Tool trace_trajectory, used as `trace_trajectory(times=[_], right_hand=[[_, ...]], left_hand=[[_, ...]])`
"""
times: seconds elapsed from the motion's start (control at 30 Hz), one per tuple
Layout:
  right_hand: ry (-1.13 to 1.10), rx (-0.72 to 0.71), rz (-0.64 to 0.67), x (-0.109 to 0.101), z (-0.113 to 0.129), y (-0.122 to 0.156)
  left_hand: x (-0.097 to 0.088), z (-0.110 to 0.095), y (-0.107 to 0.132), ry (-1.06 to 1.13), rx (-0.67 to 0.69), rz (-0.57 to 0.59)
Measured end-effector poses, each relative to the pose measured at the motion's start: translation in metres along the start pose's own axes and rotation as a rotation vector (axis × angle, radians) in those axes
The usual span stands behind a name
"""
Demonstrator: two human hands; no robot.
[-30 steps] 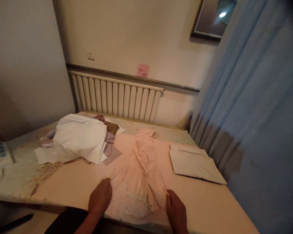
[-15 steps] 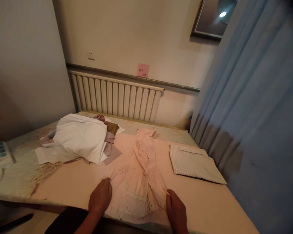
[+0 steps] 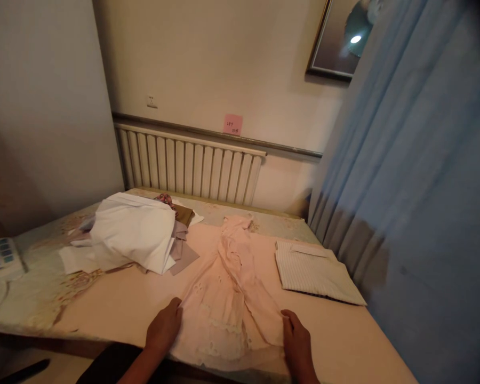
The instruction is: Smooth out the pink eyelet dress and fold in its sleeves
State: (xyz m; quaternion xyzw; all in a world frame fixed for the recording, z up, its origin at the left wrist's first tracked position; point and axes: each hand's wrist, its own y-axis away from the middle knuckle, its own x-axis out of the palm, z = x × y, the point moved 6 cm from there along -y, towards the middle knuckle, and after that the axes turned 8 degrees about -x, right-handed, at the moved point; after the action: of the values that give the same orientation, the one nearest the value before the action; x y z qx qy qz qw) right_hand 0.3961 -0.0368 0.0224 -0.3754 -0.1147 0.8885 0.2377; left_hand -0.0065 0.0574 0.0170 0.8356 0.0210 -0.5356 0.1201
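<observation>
In my view, the left hand [image 3: 164, 326] at seven o'clock and right hand [image 3: 298, 342] at five pinch the sides of one pink dress [image 3: 228, 296], at six. I think I should pull evenly and gently. I count one folded striped cloth [image 3: 318, 272] at four, one messy pile [image 3: 133, 230] at eight, one radiator [image 3: 190, 166] at ten.

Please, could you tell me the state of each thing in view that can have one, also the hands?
Pink garment: wide at near end, bunched and creased further away
Left hand: closed on pink garment's edge
Right hand: closed on its opposite edge
White cloth: rumpled
Striped cloth: folded
Curtain: hanging in folds
Wall socket: unplugged
</observation>
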Motion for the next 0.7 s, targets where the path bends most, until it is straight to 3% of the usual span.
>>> trace_trajectory(times=[0.3,0.5,0.7], right_hand=[[0.064,0.105,-0.028,-0.040,-0.029,0.005],[0.039,0.094,0.023,-0.040,-0.048,0.027],[-0.021,0.040,0.178,-0.031,-0.038,0.029]], left_hand=[[0.019,0.004,0.023,0.122,0.053,0.118],[0.020,0.003,0.035,0.089,0.106,0.141],[0.022,0.016,0.024,0.057,0.155,0.175]])
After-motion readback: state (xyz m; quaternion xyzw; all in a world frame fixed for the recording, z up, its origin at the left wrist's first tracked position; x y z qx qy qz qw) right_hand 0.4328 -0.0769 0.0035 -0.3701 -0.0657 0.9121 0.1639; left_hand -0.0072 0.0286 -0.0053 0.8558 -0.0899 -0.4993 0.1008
